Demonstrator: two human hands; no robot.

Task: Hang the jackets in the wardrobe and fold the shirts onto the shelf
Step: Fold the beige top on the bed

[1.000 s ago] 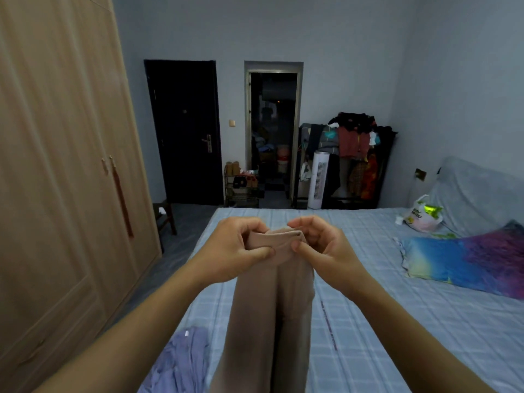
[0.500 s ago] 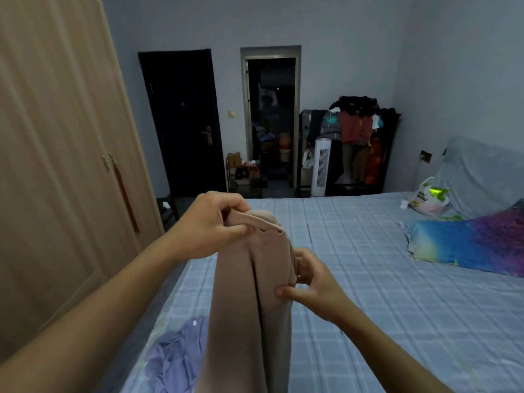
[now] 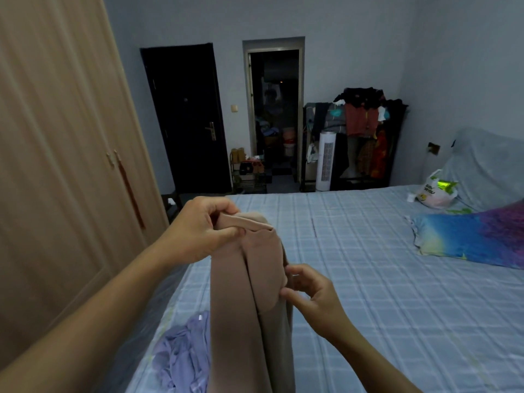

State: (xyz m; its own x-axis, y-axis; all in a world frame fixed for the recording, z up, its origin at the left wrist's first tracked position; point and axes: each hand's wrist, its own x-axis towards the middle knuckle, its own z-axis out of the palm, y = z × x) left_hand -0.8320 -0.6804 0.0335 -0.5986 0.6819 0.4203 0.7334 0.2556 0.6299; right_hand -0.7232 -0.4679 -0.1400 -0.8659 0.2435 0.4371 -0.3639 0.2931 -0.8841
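A beige garment hangs folded lengthwise in front of me, over the near left part of the bed. My left hand pinches its top edge and holds it up. My right hand grips the garment's right side lower down, thumb and fingers closed on the cloth. A crumpled lilac shirt lies on the bed below the garment. The wooden wardrobe stands at my left with its doors closed.
The bed has a blue checked sheet, a bright multicoloured pillow and a plastic bag at the right. A narrow floor strip runs between bed and wardrobe. A loaded clothes rack, white tower fan and two doorways lie beyond.
My right hand has let go of the garment's top edge and moved down to grip its right side. My left hand still holds the top. The view has tilted slightly.
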